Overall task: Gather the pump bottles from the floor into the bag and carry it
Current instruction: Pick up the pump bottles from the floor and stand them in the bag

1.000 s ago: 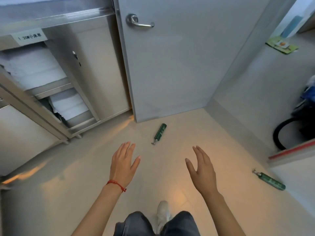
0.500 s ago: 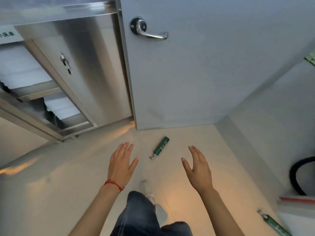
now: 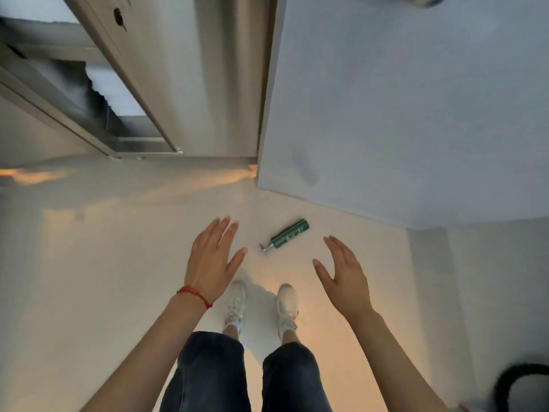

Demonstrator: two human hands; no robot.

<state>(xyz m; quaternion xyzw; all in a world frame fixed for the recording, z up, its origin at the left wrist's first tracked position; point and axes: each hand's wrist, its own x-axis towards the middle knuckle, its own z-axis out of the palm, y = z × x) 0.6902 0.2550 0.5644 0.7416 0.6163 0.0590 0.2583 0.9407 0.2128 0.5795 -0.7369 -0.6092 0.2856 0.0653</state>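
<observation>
We see a grey door [image 3: 416, 114], steel cabinet [image 3: 202, 84] with folded white linen [image 3: 114, 93], black hose [image 3: 517, 385] bottom right.

Pale floor [image 3: 104, 263], lower frame: a green pump bottle [image 3: 289, 234] lies at centre, beyond my white shoes [image 3: 234, 301].

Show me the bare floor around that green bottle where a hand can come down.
The floor is bare left of the left hand, out to the metal cabinet. There is a smaller bare patch right of the right hand, up to the grey door. It is tighter between the hands: the green pump bottle lies there, with white shoes just behind.
</observation>
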